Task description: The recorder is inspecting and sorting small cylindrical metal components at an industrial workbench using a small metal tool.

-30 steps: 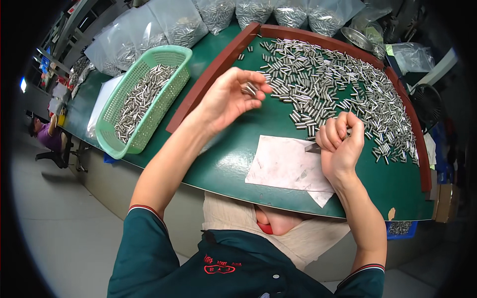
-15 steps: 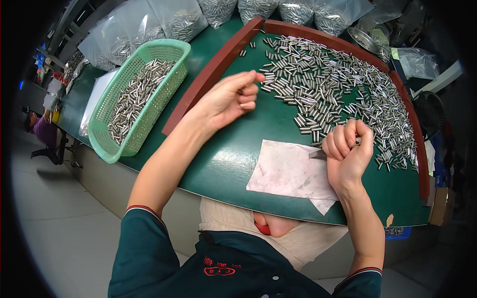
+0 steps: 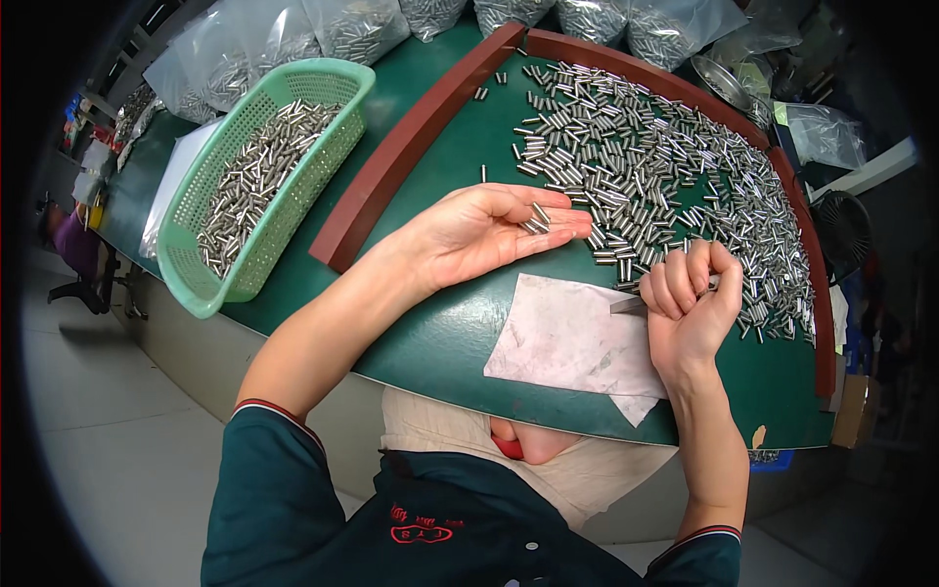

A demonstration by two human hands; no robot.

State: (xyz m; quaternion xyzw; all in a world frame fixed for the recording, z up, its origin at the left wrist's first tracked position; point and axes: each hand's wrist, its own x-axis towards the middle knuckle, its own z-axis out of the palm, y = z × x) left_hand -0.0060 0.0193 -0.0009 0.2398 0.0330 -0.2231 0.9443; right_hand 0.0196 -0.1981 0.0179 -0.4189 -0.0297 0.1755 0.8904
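My left hand (image 3: 499, 227) is turned palm up over the green table, fingers stretched out and slightly cupped. A few short metal pins (image 3: 537, 219) lie in it. My right hand (image 3: 690, 303) is closed in a fist around a slim flat metal tool (image 3: 627, 305); its tip sticks out over a stained whitish cloth (image 3: 558, 333), and the rest is mostly hidden by the fingers. Just beyond both hands spreads a large layer of loose metal pins (image 3: 636, 176). One pin (image 3: 483, 173) stands apart, just past my left hand.
Reddish-brown rails (image 3: 421, 147) border the pins at the left, back and right. A green plastic basket (image 3: 342, 83) holding more pins stands at the left. Clear bags (image 3: 357, 29) of pins line the back. A black fan (image 3: 841, 230) is at the right; a person (image 3: 73, 235) sits far left.
My left hand has moved nearer and to the right, turning from curled fingers to an upturned palm showing pins. One pin now stands alone beyond it. My right hand has barely moved.
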